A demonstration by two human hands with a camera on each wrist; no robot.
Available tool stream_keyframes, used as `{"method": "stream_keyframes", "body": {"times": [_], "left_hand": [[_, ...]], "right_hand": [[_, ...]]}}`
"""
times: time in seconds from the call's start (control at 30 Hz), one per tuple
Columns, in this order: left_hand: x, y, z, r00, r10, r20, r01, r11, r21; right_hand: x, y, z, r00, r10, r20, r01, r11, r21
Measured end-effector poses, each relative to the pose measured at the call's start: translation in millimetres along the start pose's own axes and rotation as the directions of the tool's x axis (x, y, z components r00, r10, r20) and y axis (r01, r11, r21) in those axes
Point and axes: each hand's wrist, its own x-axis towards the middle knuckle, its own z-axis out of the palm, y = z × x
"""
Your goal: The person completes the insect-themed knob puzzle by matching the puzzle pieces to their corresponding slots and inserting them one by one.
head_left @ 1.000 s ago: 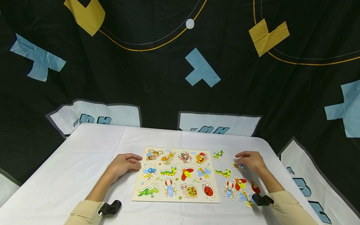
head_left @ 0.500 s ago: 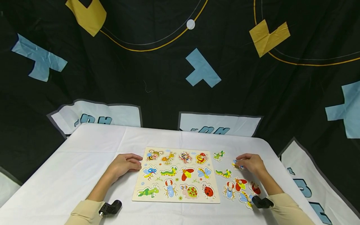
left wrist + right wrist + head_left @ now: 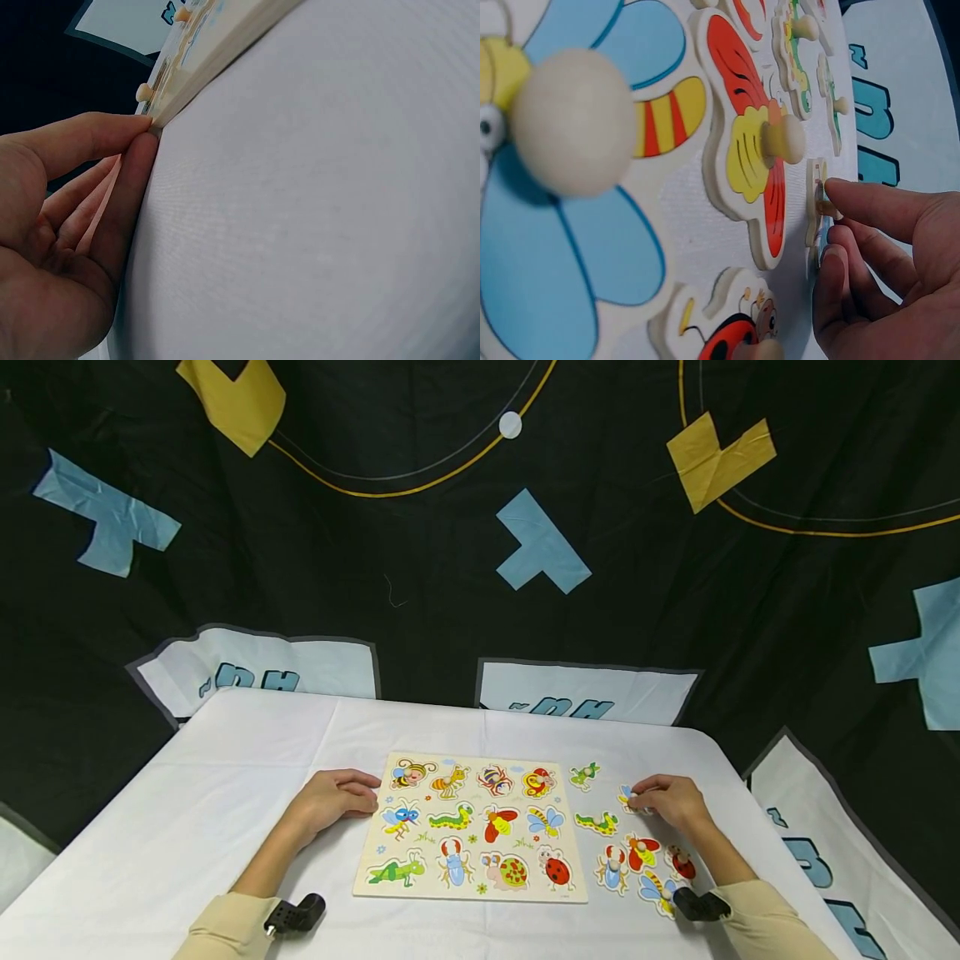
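Observation:
A wooden insect knob-puzzle board (image 3: 431,839) lies flat on the table in the head view. My left hand (image 3: 333,797) rests at its left side. In the left wrist view, fingertips (image 3: 139,126) touch the board's edge. Right of the board, my right hand (image 3: 671,799) pinches the knob of a small blue-winged insect puzzle piece (image 3: 627,797), mostly hidden by the fingers. The right wrist view shows that piece edge-on at the fingertips (image 3: 841,193). Nearby lie a grasshopper piece (image 3: 584,775) and a caterpillar piece (image 3: 596,822).
Closer to me lie a beetle piece (image 3: 612,869), a red-winged piece (image 3: 642,852), a ladybug piece (image 3: 681,862) and a blue-winged striped piece (image 3: 656,892). A white cloth covers the table (image 3: 247,768); a black curtain (image 3: 420,577) hangs behind.
My right hand has drawn slightly toward me, and its fingers have closed in around the small insect piece. The left hand and the board stay in place.

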Motion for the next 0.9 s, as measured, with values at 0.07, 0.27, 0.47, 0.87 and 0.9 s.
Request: {"method": "stream_keyframes", "body": {"times": [0.07, 0.27, 0.47, 0.87, 0.9], "left_hand": [[0.2, 0.1, 0.1, 1.000, -0.001, -0.002, 0.001, 1.000, 0.002], [0.3, 0.1, 0.5, 1.000, -0.003, -0.002, 0.003, 1.000, 0.001], [-0.1, -0.1, 0.0, 1.000, 0.006, -0.003, -0.006, 1.000, 0.003], [-0.8, 0.4, -0.3, 1.000, 0.016, -0.002, -0.016, 1.000, 0.014], [-0.9, 0.4, -0.3, 1.000, 0.018, -0.002, -0.018, 1.000, 0.015]], "right_hand": [[0.1, 1.1, 0.5, 1.000, 0.000, -0.003, 0.000, 1.000, 0.001], [1.4, 3.0, 2.1, 1.000, 0.003, -0.010, -0.003, 1.000, 0.009], [2.4, 3.1, 3.0, 1.000, 0.013, -0.014, -0.013, 1.000, 0.012], [2.9, 4.0, 4.1, 0.999, -0.002, -0.032, 0.002, 1.000, -0.001], [2.7, 3.8, 4.1, 0.999, -0.003, -0.034, 0.003, 1.000, -0.001]]}}
